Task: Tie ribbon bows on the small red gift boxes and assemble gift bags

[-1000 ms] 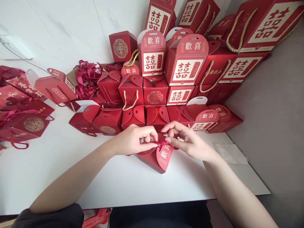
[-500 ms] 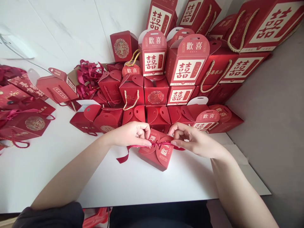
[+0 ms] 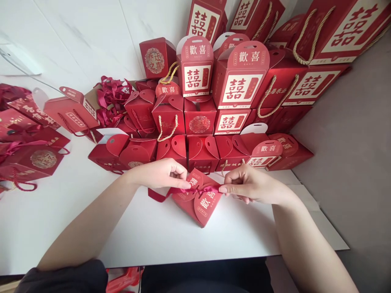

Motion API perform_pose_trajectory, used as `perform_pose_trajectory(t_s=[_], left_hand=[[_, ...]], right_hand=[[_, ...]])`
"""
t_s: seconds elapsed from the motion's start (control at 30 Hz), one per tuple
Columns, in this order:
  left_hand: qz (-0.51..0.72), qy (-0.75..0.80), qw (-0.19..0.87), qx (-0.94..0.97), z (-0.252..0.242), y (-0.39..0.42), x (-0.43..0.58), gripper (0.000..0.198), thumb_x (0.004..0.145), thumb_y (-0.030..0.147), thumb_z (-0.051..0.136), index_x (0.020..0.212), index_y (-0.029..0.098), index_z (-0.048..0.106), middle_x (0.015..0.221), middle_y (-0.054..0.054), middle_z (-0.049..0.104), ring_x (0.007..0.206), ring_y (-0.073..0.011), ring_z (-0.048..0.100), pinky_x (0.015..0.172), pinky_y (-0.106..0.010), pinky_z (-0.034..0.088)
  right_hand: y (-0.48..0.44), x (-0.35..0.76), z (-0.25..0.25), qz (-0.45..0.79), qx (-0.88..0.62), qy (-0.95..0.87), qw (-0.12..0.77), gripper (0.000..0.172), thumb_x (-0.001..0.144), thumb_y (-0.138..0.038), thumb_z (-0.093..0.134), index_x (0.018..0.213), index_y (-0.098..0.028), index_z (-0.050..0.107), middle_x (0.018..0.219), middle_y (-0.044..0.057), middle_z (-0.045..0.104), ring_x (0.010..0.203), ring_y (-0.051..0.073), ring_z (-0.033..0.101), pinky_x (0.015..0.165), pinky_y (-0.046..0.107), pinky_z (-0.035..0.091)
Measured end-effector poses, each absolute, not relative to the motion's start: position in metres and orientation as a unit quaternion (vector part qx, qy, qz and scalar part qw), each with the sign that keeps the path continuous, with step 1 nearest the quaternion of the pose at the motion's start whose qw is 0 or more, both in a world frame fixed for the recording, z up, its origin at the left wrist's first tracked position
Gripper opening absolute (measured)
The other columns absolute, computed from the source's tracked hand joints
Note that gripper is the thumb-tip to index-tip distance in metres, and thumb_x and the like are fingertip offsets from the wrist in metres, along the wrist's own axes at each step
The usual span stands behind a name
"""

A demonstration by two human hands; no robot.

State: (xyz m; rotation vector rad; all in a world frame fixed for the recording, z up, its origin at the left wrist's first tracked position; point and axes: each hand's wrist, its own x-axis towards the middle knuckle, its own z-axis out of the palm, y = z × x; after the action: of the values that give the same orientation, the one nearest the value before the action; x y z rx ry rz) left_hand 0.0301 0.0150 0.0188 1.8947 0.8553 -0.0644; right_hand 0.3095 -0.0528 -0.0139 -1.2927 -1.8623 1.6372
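A small red gift box [image 3: 198, 209] with pale characters on its rounded flaps sits turned at an angle on the white table. Across its top runs a dark red ribbon [image 3: 210, 189], knotted or looped near the middle where the flaps meet. My left hand [image 3: 169, 173] pinches the ribbon at the box's left side, and a loose tail of ribbon hangs out further left. At the right side, my right hand [image 3: 247, 184] pinches the other part of the ribbon between thumb and curled fingers. The ribbon looks taut between both hands.
Several red gift boxes [image 3: 203, 151] stand in rows and stacks behind the hands, some with rope handles. A heap of red ribbons [image 3: 113, 97] lies at the back left. More boxes [image 3: 45, 160] crowd the left. A grey wall [image 3: 351, 142] bounds the right side.
The gift box has turned slightly and shifted a little towards me and left. Both hands still hold the ribbon; the right has moved slightly right and down.
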Motion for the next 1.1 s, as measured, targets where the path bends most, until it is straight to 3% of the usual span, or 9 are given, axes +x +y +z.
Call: perform_pose_trajectory(t_s=[0.1,0.23,0.43,0.63,0.77,0.93,1.03,1.1], left_hand=[[-0.017,0.366,0.505,0.782,0.018,0.017,0.030,0.042,0.086,0.051,0.061,0.064,0.015,0.051,0.060,0.003,0.043,0.053,-0.0075,0.037,0.050,-0.021,0.029],[-0.054,0.376,0.504,0.775,0.016,0.020,0.027,0.044,0.077,0.055,0.069,0.062,0.015,0.056,0.057,0.003,0.044,0.052,-0.0080,0.036,0.049,-0.022,0.028],[-0.069,0.349,0.527,0.771,0.013,0.027,0.024,0.038,0.075,0.045,0.074,0.057,0.016,0.059,0.047,0.005,0.038,0.045,-0.0067,0.029,0.046,-0.022,0.026],[-0.116,0.287,0.547,0.778,0.009,0.037,0.016,0.028,0.082,0.043,0.068,0.070,0.018,0.075,0.053,-0.001,0.060,0.050,-0.0108,0.051,0.051,-0.022,0.039],[-0.150,0.180,0.562,0.793,0.008,0.046,0.001,0.015,0.082,0.032,0.070,0.081,0.023,0.081,0.071,-0.005,0.072,0.069,-0.0172,0.067,0.064,-0.024,0.053],[-0.024,0.118,0.515,0.849,0.013,0.047,-0.003,0.011,0.073,0.025,0.080,0.084,0.026,0.082,0.104,-0.009,0.070,0.089,-0.0183,0.067,0.080,-0.025,0.055],[0.055,0.081,0.502,0.859,0.015,0.042,0.007,0.006,0.073,0.027,0.081,0.078,0.028,0.081,0.133,-0.011,0.062,0.125,-0.0273,0.056,0.108,-0.039,0.043],[0.069,0.048,0.521,0.849,0.012,0.037,0.015,0.005,0.075,0.026,0.079,0.079,0.029,0.081,0.137,-0.009,0.061,0.136,-0.0292,0.047,0.118,-0.047,0.029]], right_hand=[[-0.053,0.309,-0.015,0.574,-0.461,-0.648,0.195,0.041,0.084,-0.052,0.067,0.066,-0.019,0.051,0.052,-0.004,0.051,0.045,0.008,0.046,0.044,0.021,0.037],[-0.054,0.301,-0.013,0.565,-0.465,-0.646,0.219,0.039,0.088,-0.054,0.061,0.073,-0.018,0.057,0.062,0.000,0.061,0.053,0.011,0.055,0.051,0.023,0.045],[-0.055,0.300,-0.015,0.477,-0.468,-0.716,0.202,0.038,0.092,-0.051,0.057,0.071,-0.020,0.054,0.063,-0.002,0.057,0.057,0.011,0.054,0.053,0.024,0.042],[-0.048,0.305,-0.019,0.527,-0.464,-0.691,0.174,0.037,0.092,-0.051,0.055,0.073,-0.019,0.055,0.063,-0.002,0.055,0.056,0.011,0.053,0.050,0.023,0.042],[-0.046,0.304,-0.022,0.554,-0.473,-0.662,0.175,0.036,0.089,-0.052,0.057,0.074,-0.019,0.057,0.064,-0.001,0.056,0.056,0.011,0.053,0.050,0.023,0.044],[-0.045,0.303,-0.027,0.565,-0.476,-0.649,0.184,0.034,0.088,-0.051,0.060,0.076,-0.019,0.057,0.065,-0.001,0.056,0.055,0.011,0.052,0.049,0.023,0.043],[-0.043,0.303,-0.029,0.569,-0.470,-0.650,0.182,0.034,0.088,-0.052,0.060,0.077,-0.019,0.057,0.065,-0.002,0.057,0.055,0.011,0.055,0.049,0.023,0.043],[-0.041,0.302,-0.031,0.570,-0.458,-0.655,0.191,0.034,0.089,-0.051,0.061,0.076,-0.019,0.057,0.066,-0.001,0.058,0.057,0.011,0.056,0.052,0.024,0.045]])
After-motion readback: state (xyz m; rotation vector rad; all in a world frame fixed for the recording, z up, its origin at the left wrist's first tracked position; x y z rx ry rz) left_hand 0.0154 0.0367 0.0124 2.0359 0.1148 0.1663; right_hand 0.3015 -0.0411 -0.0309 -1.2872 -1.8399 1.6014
